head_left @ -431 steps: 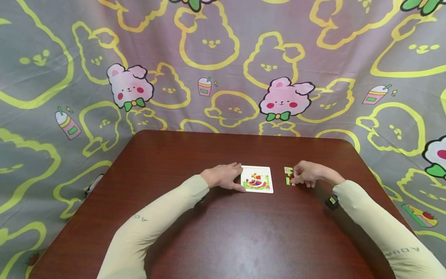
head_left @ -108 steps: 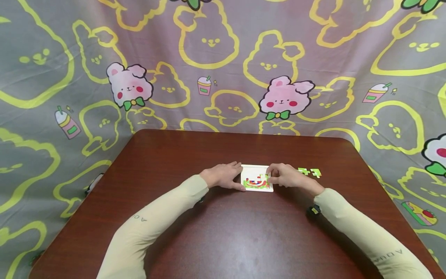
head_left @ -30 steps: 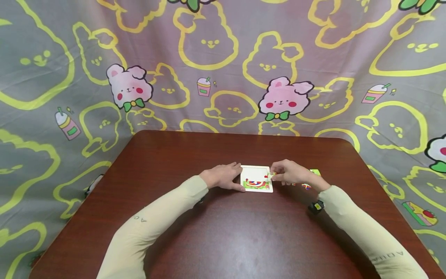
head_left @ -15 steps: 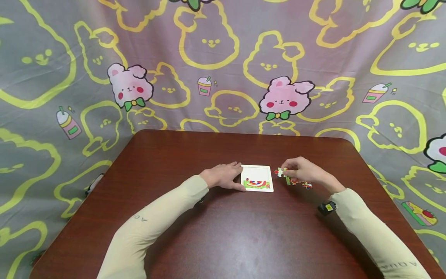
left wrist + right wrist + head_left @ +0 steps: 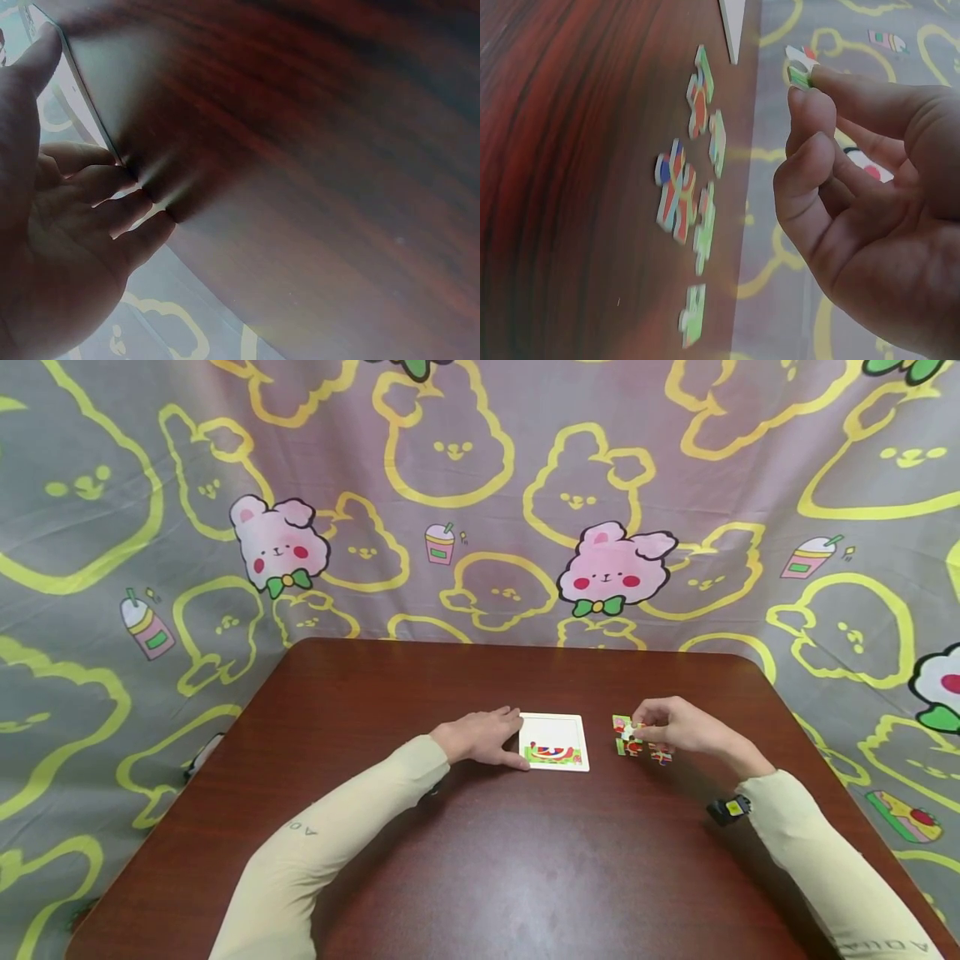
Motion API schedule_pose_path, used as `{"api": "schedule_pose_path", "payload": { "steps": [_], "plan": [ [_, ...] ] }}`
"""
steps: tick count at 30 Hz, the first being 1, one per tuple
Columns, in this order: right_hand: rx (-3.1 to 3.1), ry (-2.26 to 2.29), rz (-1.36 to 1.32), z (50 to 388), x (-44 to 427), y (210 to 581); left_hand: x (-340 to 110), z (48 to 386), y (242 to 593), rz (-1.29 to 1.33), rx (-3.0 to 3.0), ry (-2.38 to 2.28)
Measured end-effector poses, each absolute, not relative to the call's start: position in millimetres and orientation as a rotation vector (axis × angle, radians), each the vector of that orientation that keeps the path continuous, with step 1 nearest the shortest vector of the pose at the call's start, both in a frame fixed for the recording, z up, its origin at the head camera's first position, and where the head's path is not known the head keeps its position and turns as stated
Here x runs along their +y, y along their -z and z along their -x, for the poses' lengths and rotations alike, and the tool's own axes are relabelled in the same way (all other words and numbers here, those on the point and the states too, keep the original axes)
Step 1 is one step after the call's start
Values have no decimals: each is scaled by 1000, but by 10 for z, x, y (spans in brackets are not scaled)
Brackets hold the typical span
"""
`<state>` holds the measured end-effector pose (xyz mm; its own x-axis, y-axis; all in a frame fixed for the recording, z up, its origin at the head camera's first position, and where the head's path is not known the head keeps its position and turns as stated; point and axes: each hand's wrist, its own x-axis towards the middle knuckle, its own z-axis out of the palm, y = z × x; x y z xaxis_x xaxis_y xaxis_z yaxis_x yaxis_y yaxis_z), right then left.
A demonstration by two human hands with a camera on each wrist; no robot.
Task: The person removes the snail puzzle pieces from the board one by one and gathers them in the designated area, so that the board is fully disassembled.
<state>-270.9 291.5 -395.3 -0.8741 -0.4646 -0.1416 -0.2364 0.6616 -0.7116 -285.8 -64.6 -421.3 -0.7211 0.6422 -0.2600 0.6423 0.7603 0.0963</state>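
Note:
A white square puzzle tray lies on the table, with a colourful strip of joined pieces along its near edge and bare white above. My left hand rests at its left edge, fingers and thumb extended against the rim; the left wrist view shows the fingertips down by the tabletop. To the right of the tray, my right hand pinches a white and green puzzle piece between thumb and forefinger, raised above the table. Below it lie several loose pieces, among them a red, blue and yellow piece.
A brown wooden table stretches around the tray, its far edge close to a grey curtain with cartoon prints. More loose pieces, such as a green one, lie near the right hand, partly hidden by it in the head view.
The tray held a fuller picture earlier; its upper pieces have come out and lie to the right. Within the last second, my right hand moved right, away from the tray, carrying one piece.

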Motion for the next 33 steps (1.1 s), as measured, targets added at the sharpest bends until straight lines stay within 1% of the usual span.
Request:
{"api": "schedule_pose_path", "payload": {
  "steps": [8, 21, 28, 33],
  "plan": [
    [2559, 1009, 577, 2684, 3146, 3999, -646, 2863, 4216, -1011, 2682, -5],
    [2560, 948, 468, 2676, 3430, 4066, -651, 2846, 4198, -1004, 2684, 6],
    [2516, 952, 487, 2649, 3562, 4080, -645, 2842, 4192, -1009, 2681, 17],
    [2501, 961, 446, 2634, 3635, 4061, -651, 2851, 4194, -1013, 2687, 23]
  ]
}}
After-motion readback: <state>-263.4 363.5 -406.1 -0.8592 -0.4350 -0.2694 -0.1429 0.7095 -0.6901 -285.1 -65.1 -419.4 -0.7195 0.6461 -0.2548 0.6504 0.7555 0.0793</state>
